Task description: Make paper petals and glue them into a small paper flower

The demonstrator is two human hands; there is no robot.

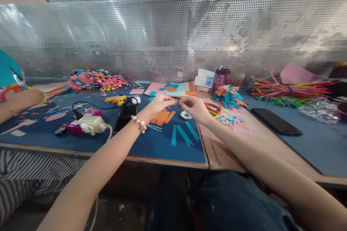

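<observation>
My left hand (pixel 159 104) and my right hand (pixel 193 108) meet above the blue mat (pixel 151 144), fingers pinched together on a small metallic piece (pixel 177 101) held between them; I cannot make out what it is. A beaded bracelet (pixel 138 122) sits on my left wrist. Orange paper strips (pixel 162 117) lie just under my left hand, and teal paper strips (pixel 184 133) lie nearer to me. A small paper flower (pixel 186 115) rests below my right hand.
A yellow glue gun (pixel 116 99), a black device (pixel 125 114), a pink-and-white gadget (pixel 86 123), coloured sheets (pixel 168 88), red scissors (pixel 213 108), a phone (pixel 275 121), pipe cleaners (pixel 284 90) and a jar (pixel 221 78) lie around. Another person's hand (pixel 23 99) rests far left. A perforated metal screen (pixel 173 36) stands behind.
</observation>
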